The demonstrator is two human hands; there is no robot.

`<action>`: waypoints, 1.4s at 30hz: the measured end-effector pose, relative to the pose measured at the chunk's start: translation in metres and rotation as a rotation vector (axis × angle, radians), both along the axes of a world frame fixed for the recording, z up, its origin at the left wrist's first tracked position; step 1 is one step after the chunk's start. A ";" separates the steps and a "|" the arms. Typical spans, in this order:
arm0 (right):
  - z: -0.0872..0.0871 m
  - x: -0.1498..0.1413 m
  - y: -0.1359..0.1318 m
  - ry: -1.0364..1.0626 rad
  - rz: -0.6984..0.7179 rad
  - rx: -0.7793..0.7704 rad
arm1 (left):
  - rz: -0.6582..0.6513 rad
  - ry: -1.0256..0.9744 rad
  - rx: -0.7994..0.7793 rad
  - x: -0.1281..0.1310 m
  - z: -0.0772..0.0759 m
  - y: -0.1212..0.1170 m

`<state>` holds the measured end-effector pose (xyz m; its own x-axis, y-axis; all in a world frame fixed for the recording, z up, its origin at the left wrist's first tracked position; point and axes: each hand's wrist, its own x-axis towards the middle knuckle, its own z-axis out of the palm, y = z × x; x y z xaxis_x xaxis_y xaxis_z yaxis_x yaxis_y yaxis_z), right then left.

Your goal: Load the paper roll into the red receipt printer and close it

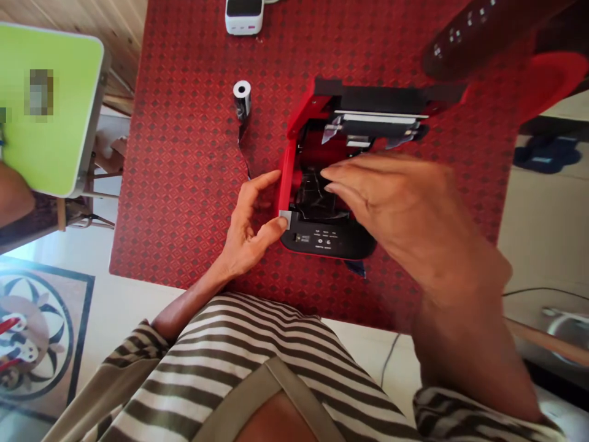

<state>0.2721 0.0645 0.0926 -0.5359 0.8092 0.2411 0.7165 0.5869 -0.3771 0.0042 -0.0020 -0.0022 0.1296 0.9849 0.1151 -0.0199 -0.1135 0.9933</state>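
A red and black thermal printer (329, 242) stands on the table with its lid (381, 101) raised, showing the roller inside. My left hand (251, 224) grips its left side, the thumb on the front corner and the fingers along the red wall. Inside the bay lies crumpled, shiny dark film (317, 193). Over the bay, my right hand (391, 196) has its thumb and fingers pinched together, close to the film. Whatever is between those fingertips is hidden. Left of the printer, a small white-ended roll (242, 98) trails a dark strip towards my left hand.
A patterned red cloth covers the table (184, 153). At its far edge sits a white device (243, 17). A dark bottle-like object (473, 34) lies at the upper right. A green table (55, 141) stands to the left, with part of another person's arm (13, 196) beside it.
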 end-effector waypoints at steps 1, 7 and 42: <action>-0.001 0.000 0.001 -0.013 -0.001 -0.034 | -0.001 -0.004 -0.002 0.000 0.001 -0.001; -0.002 -0.014 0.004 -0.115 -0.010 -0.125 | -0.008 -0.014 -0.020 0.001 0.003 -0.001; 0.021 -0.030 -0.002 -0.160 -0.081 -0.069 | -0.004 0.026 0.020 -0.001 0.004 0.003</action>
